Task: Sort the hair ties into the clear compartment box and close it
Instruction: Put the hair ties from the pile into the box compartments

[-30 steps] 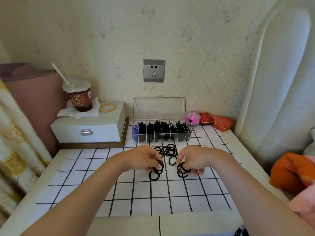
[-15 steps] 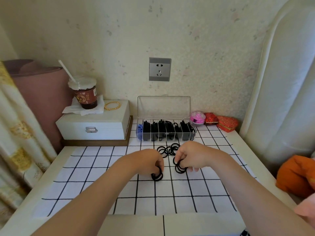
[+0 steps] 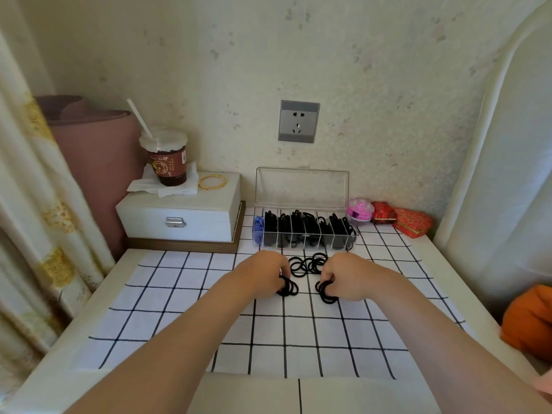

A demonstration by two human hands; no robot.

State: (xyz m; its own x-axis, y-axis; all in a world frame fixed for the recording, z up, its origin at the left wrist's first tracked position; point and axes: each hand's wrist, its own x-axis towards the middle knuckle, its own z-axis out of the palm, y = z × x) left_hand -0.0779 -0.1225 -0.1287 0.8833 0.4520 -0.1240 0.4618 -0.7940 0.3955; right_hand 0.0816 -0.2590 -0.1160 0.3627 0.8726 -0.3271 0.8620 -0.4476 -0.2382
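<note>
The clear compartment box [image 3: 303, 234] stands at the back of the checked cloth with its lid [image 3: 301, 188] upright. Its compartments hold black hair ties, and the leftmost one holds something blue. Several loose black hair ties [image 3: 307, 264] lie in a small pile just in front of the box. My left hand [image 3: 264, 274] is closed on a bunch of black hair ties [image 3: 289, 287]. My right hand [image 3: 348, 277] grips another bunch of black ties [image 3: 324, 292]. Both hands rest low over the cloth, either side of the pile.
A white jewellery box [image 3: 182, 218] at the back left carries a drink cup [image 3: 167, 158] with a straw, a tissue and a gold bangle [image 3: 212, 182]. A pink trinket [image 3: 360, 210] and red boxes [image 3: 413, 221] sit right of the clear box. An orange cushion [image 3: 528, 321] lies far right.
Both hands have moved a little farther from me, towards the pile and the box, each still holding its bunch of ties. The view has tilted slightly.
</note>
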